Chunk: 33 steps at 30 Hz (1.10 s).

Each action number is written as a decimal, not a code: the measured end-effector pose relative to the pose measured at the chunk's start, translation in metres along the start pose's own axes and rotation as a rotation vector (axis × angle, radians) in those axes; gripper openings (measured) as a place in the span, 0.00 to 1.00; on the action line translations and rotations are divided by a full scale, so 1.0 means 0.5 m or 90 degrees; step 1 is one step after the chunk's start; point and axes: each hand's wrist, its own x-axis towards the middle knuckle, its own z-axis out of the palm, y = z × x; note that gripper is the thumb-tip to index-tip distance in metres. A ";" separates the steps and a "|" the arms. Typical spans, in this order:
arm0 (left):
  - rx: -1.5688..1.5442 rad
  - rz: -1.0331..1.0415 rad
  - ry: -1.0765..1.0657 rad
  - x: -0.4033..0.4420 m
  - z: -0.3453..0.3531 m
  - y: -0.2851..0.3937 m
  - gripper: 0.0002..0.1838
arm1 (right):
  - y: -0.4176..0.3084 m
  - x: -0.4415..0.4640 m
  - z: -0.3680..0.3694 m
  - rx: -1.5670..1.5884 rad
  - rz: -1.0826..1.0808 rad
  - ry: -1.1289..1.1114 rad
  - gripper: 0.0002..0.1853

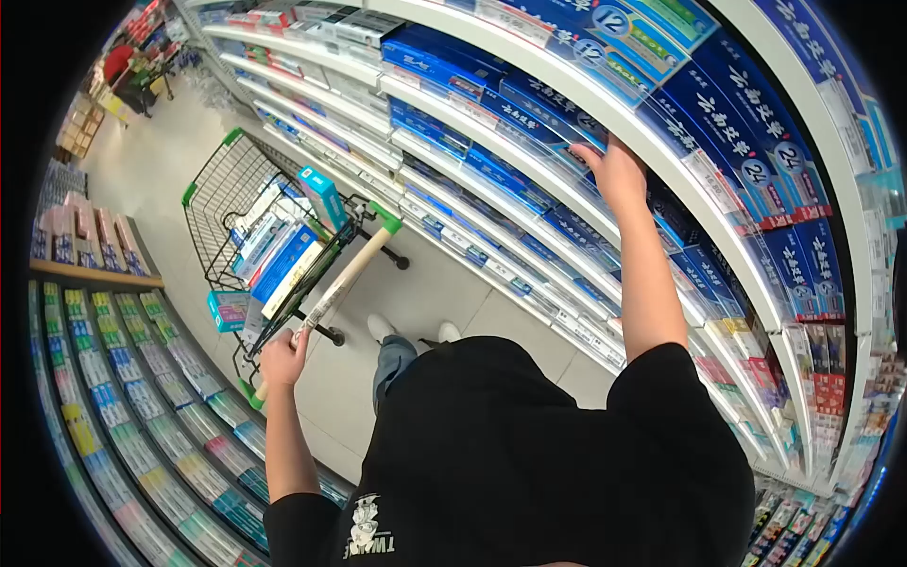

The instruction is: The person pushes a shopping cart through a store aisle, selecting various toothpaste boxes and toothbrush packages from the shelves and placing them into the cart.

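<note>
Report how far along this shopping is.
Done: several packages sit in the shopping cart. In hand: the left hand grips its handle; the right hand reaches among blue boxes, fingertips hidden, grip unclear. Left: that reach looks unfinished; anything further can't be told.

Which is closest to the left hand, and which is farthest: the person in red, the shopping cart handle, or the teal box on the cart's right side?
1. Shopping cart handle: the left hand is on it.
2. Teal box: ahead, to the right.
3. Person in red: way off ahead, to the left.
</note>
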 end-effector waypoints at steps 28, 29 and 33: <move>-0.083 0.038 -0.028 -0.328 0.087 0.240 0.33 | -0.585 -0.383 0.540 0.244 -0.592 -0.423 0.31; -0.088 0.036 -0.031 -0.334 0.087 0.245 0.34 | -0.571 -0.391 0.563 0.256 -0.581 -0.413 0.30; -0.100 0.043 -0.017 -0.351 0.091 0.252 0.33 | -0.493 -0.404 0.496 0.304 -0.586 -0.419 0.23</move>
